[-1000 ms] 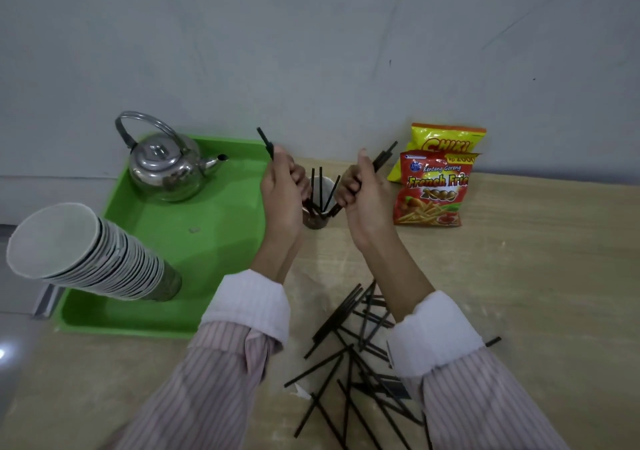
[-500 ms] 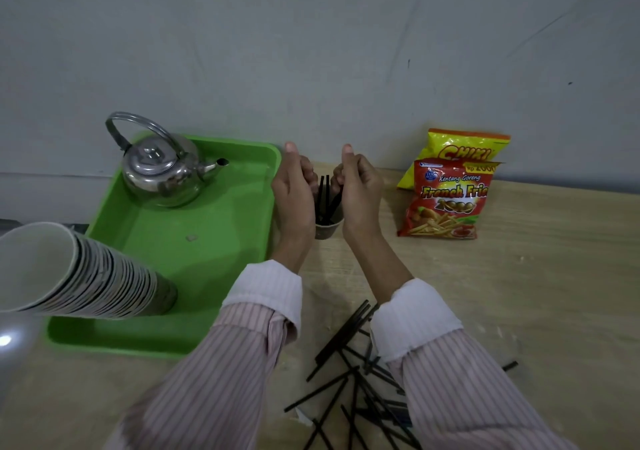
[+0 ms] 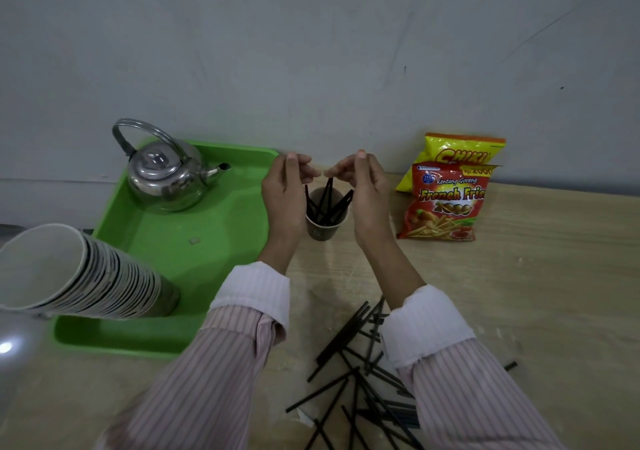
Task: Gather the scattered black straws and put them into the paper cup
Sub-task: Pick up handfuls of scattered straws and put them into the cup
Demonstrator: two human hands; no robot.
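A small brown paper cup (image 3: 323,231) stands on the wooden table near the wall, with several black straws (image 3: 325,202) leaning inside it. My left hand (image 3: 285,193) hovers just left of the cup and my right hand (image 3: 365,190) just right of it, fingers loosely arched over the rim and holding nothing. The right fingertips are close to the top of one straw; whether they touch it is unclear. A heap of scattered black straws (image 3: 360,373) lies on the table near me, partly hidden under my right sleeve.
A green tray (image 3: 166,241) at the left holds a steel kettle (image 3: 166,172) and a lying stack of paper cups (image 3: 79,276). Two snack bags (image 3: 446,200) lean against the wall at the right. One stray straw piece (image 3: 510,365) lies further right.
Both hands gripped straws over the cup a second ago. They lowered them in and have now let go, fingers spread above the rim. The straws stand in the cup.
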